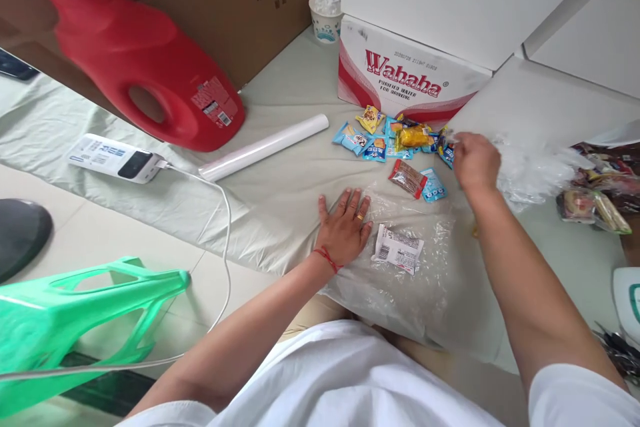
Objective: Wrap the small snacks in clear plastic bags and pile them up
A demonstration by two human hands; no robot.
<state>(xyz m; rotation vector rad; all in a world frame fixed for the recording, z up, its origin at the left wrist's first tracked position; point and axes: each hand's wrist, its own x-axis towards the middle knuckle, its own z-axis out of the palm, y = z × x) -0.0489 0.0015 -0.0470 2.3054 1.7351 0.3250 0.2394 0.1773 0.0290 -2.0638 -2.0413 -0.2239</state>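
Observation:
My left hand (pixel 343 230) lies flat with its fingers spread on the cloth, at the left edge of a clear plastic bag (pixel 435 267). On the bag rests a white packet (pixel 399 248). My right hand (pixel 477 160) is closed at the right end of a pile of small snack packets; its fingertips are at a blue and yellow packet (pixel 445 148), and whether they grip it is hard to make out. The pile has a yellow packet (pixel 414 136) on top. Nearer me lie a red-brown packet (pixel 407 179) and a light blue packet (pixel 433 185).
Behind the packets stands a white and red carton (pixel 400 73), with a paper cup (pixel 326 19) beside it. Leftward are a white roll (pixel 265 147), a red jug (pixel 165 73), a power bank (pixel 115 159) and a green stool (pixel 90 307). Clear plastic (pixel 535 170) lies right.

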